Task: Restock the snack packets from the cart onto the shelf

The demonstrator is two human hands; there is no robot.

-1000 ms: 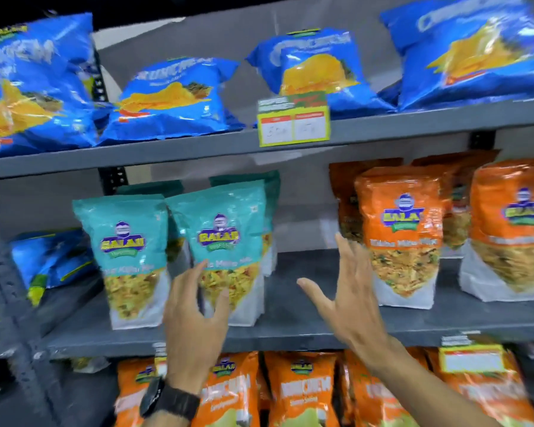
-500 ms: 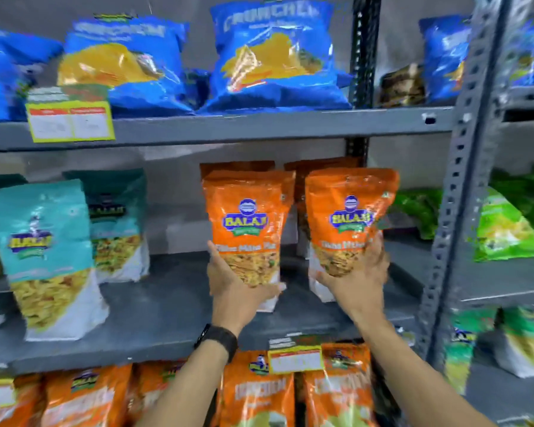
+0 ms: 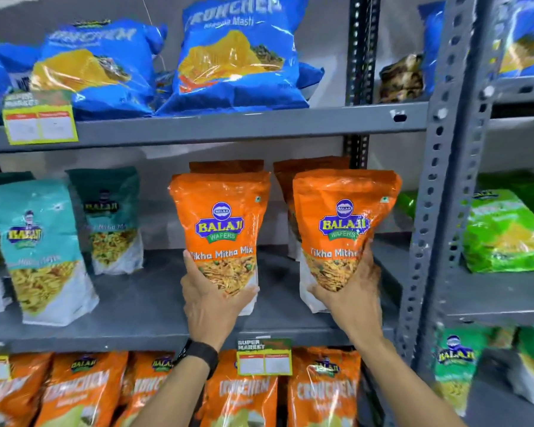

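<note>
Two orange Balaji "Tikha Mitha Mix" packets stand upright on the grey middle shelf. My left hand grips the bottom of the left orange packet. My right hand cups the lower right side of the right orange packet. More orange packets stand behind both. A black watch sits on my left wrist. The cart is out of sight.
Teal Balaji packets stand to the left on the same shelf. Blue Crunchem bags fill the shelf above, orange Crunchem bags the one below. A perforated grey upright borders the right, with green packets beyond it.
The view swung right from the teal packets to the orange ones. Both hands went from empty and open to holding an orange packet each; they have since barely moved.
</note>
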